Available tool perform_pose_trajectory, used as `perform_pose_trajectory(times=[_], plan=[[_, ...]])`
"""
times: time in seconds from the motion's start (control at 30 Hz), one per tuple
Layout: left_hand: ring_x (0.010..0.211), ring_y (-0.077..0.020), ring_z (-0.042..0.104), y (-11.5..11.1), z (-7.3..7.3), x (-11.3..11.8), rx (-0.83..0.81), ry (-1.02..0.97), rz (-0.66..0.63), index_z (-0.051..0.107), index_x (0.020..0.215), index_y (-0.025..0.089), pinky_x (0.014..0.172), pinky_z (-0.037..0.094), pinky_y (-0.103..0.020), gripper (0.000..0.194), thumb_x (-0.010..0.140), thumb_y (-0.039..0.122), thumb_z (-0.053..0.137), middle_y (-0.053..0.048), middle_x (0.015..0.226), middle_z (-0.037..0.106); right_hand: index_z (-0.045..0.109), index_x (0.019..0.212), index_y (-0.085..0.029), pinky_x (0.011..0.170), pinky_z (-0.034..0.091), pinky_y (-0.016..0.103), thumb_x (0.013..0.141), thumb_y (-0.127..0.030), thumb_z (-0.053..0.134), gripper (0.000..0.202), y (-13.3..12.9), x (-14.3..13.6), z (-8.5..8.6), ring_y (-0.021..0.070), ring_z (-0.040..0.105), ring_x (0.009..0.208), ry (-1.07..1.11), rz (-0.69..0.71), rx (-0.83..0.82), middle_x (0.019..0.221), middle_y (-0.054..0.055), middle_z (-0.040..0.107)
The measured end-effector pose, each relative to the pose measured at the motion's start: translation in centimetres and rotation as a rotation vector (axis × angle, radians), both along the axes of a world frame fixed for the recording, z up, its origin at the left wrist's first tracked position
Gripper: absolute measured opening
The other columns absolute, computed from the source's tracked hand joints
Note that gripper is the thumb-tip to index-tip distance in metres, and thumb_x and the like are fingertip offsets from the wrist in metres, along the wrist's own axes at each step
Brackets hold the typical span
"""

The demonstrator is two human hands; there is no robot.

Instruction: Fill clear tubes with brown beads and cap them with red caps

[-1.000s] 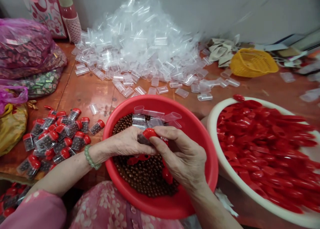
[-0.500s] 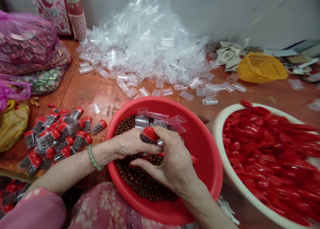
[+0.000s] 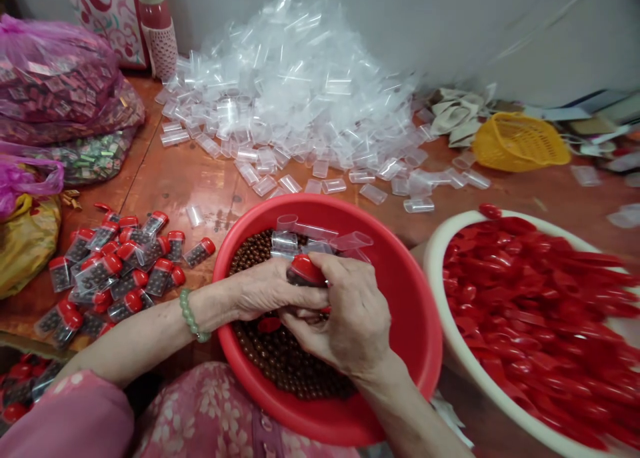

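Observation:
Over a red basin (image 3: 405, 378) of dark brown beads (image 3: 295, 371), my two hands meet. My left hand (image 3: 270, 288), with a green bead bracelet at the wrist, is closed on a small clear container (image 3: 306, 271) with a red cap and dark beads inside. The fingers of my right hand (image 3: 350, 311) are bent against its capped end, and its thumb tucks in below the left fingers. Red pieces show partly between and under the hands. Several clear plastic sleeves (image 3: 315, 231) lie in the basin behind the hands.
Filled red-capped containers (image 3: 115, 265) are piled at the left. Clear sleeves (image 3: 300, 98) form a heap at the back. A white tub (image 3: 437, 265) of red pieces stands right, a yellow basket (image 3: 520, 145) behind it. Purple bags (image 3: 55, 78) sit far left.
My right thumb has moved in toward the left fingers and the hands are closer together. The red-capped container has turned slightly and shifted right. The view has shifted a little.

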State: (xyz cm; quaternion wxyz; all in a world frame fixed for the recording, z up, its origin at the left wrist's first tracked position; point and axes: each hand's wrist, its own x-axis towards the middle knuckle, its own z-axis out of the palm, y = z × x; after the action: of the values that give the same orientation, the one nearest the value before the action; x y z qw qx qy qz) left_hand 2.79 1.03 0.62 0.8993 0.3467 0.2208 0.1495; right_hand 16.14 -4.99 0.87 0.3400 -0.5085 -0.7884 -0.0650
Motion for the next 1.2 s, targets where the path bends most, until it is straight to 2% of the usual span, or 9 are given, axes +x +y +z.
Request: perform_pose_trajectory(times=[0.2, 0.37, 0.5, 0.7, 0.8, 0.87, 0.97, 1.1, 1.2], plan=[[0.056, -0.0151, 0.06, 0.3, -0.3, -0.7, -0.151, -0.028, -0.02, 0.064, 0.064, 0.013, 0.062, 0.05, -0.029, 0.063, 0.076, 0.073, 0.052, -0.007, 0.057, 0.062, 0.04, 0.135, -0.016, 0.075, 0.052, 0.043, 0.077, -0.029, 0.067, 0.065, 0.0, 0.0, -0.1, 0.029, 0.063, 0.089, -0.034, 0.032, -0.026, 0.101, 0.014, 0.065], [0.039, -0.0112, 0.048, -1.4, -0.1, 1.0, -0.135, 0.131, 0.221, 0.053, 0.055, 0.016, 0.045, 0.041, -0.025, 0.057, 0.09, 0.058, 0.038, -0.001, 0.043, 0.05, 0.036, 0.139, -0.014, 0.077, 0.054, 0.046, 0.079, -0.031, 0.066, 0.07, -0.3, 0.1, -0.4, 0.0313, 0.062, 0.096, -0.01, 0.04, -0.026, 0.108, 0.017, 0.064], [0.04, -0.0083, 0.04, -2.8, -0.2, 1.7, 0.121, 0.293, 0.433, 0.044, 0.056, 0.018, 0.042, 0.034, -0.022, 0.045, 0.094, 0.04, 0.035, 0.003, 0.044, 0.045, 0.038, 0.14, -0.013, 0.077, 0.054, 0.044, 0.077, -0.031, 0.067, 0.071, -0.9, 0.3, -0.8, 0.0313, 0.063, 0.094, -0.096, 0.055, 0.057, 0.105, 0.017, 0.065], [0.054, -0.0084, 0.043, -2.8, 0.5, -0.2, 0.491, 0.365, 0.417, 0.04, 0.058, 0.019, 0.053, 0.039, -0.021, 0.036, 0.093, 0.028, 0.036, 0.003, 0.054, 0.045, 0.033, 0.144, -0.01, 0.077, 0.055, 0.041, 0.082, -0.025, 0.064, 0.07, -1.3, -0.3, -0.6, 0.0297, 0.065, 0.095, -0.154, 0.072, 0.112, 0.105, 0.019, 0.066], [0.053, -0.0097, 0.048, -1.9, 1.8, -2.4, 0.586, 0.337, 0.456, 0.05, 0.069, 0.019, 0.053, 0.042, -0.022, 0.032, 0.094, 0.03, 0.033, 0.003, 0.056, 0.05, 0.021, 0.148, -0.011, 0.086, 0.055, 0.044, 0.088, -0.025, 0.059, 0.072, -1.0, 0.3, -0.3, 0.0302, 0.062, 0.108, -0.1, 0.135, -0.047, 0.123, 0.021, 0.06], [0.047, -0.0103, 0.048, -0.9, 2.4, -4.7, 0.683, 0.351, 0.57, 0.052, 0.072, 0.019, 0.049, 0.041, -0.023, 0.036, 0.095, 0.038, 0.031, 0.003, 0.053, 0.051, 0.03, 0.145, -0.014, 0.087, 0.056, 0.044, 0.091, -0.026, 0.056, 0.061, -0.8, 1.2, -0.4, 0.0288, 0.063, 0.108, -0.091, 0.158, -0.257, 0.124, 0.019, 0.061], [0.051, -0.0111, 0.052, 0.8, 2.3, -9.0, 0.899, 0.751, 0.826, 0.055, 0.072, 0.02, 0.051, 0.04, -0.025, 0.037, 0.095, 0.042, 0.036, 0.002, 0.059, 0.056, 0.052, 0.127, -0.016, 0.084, 0.057, 0.037, 0.093, -0.023, 0.053, 0.034, -0.7, 2.5, -1.0, 0.0231, 0.066, 0.101, -0.115, 0.288, -0.65, 0.116, 0.013, 0.064], [0.059, -0.0155, 0.054, 2.3, 0.5, -14.3, 1.307, 1.401, 0.779, 0.052, 0.062, 0.021, 0.06, 0.038, -0.03, 0.038, 0.092, 0.043, 0.046, 0.0, 0.054, 0.05, 0.061, 0.117, -0.016, 0.085, 0.054, 0.036, 0.092, -0.023, 0.055, 0.027, -0.5, 2.2, -1.9, 0.0231, 0.064, 0.102, -0.197, 0.459, -0.935, 0.115, 0.012, 0.062], [0.08, -0.022, 0.061, 2.3, -0.5, -16.2, 1.474, 1.525, 0.681, 0.059, 0.075, 0.021, 0.073, 0.043, -0.035, 0.028, 0.09, 0.043, 0.052, -0.004, 0.07, 0.06, 0.066, 0.106, -0.015, 0.081, 0.051, 0.035, 0.091, -0.018, 0.053, 0.02, -0.2, 1.2, -2.2, 0.0229, 0.063, 0.093, -0.292, 0.479, -1.029, 0.104, 0.011, 0.064]])
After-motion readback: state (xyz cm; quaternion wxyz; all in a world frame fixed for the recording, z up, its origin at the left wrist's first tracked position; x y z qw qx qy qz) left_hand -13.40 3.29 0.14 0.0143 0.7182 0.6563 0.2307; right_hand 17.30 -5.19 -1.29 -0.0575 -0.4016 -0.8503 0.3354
